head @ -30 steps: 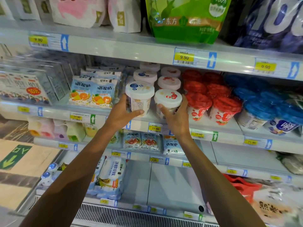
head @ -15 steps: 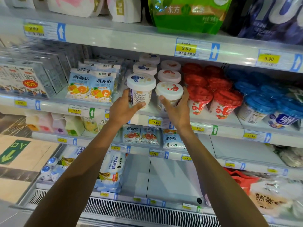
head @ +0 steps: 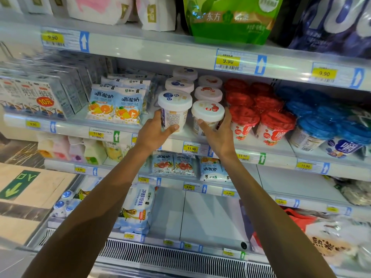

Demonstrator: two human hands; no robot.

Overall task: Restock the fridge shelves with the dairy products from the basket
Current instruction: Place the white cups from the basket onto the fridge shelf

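- Hands are both raised to the second shelf (head: 271, 146) of the fridge, each one on a yogurt cup at the front edge.
- Left hand (head: 152, 133) is wrapped around the blueberry cup (head: 174, 110): thumb across the front low on the label, the other fingers on the left side of the cup, so the fingers are closed on it.
- Right hand (head: 218, 135) grips the strawberry cup (head: 207, 115): thumb on the front, the fingers behind its right side, closed on it too.
- The two cups stand upright, just beside each other; I cannot tell if they touch.
- Behind the fingers, more white-lid cups (head: 207, 94) stand in two rows going to the back.
- Just right of the right fingers stand the red-lid cups (head: 244, 119); they are very near the knuckles and leave little room there.
- Farther right are the blue-lid cups (head: 317, 127).
- Left of the left fingers lie the fruit pouches (head: 116, 106), with a small free gap between; farther left are the milk cartons (head: 36, 99).
- Under the wrists, price tags (head: 191, 148) run along the shelf edge.
- Below the forearms, a white bag (head: 138, 205) stands on a lower shelf.
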